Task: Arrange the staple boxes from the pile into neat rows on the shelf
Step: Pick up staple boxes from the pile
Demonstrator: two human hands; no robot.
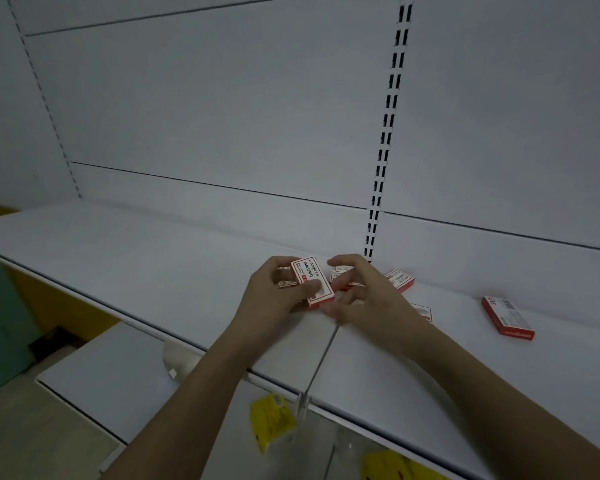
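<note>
Head view shows no row yet: left hand [274,292] pinches one box [312,282], right hand [364,292] fingers loosely apart over the pile [400,279], a stray box [508,318] at 3 o'clock on the shelf [153,258].

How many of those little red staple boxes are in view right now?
At least 6: one held in the left hand, one partly hidden behind it, one under the right hand's fingers, one beyond it, one beside the right wrist, one far right. The hands may hide more.
</note>
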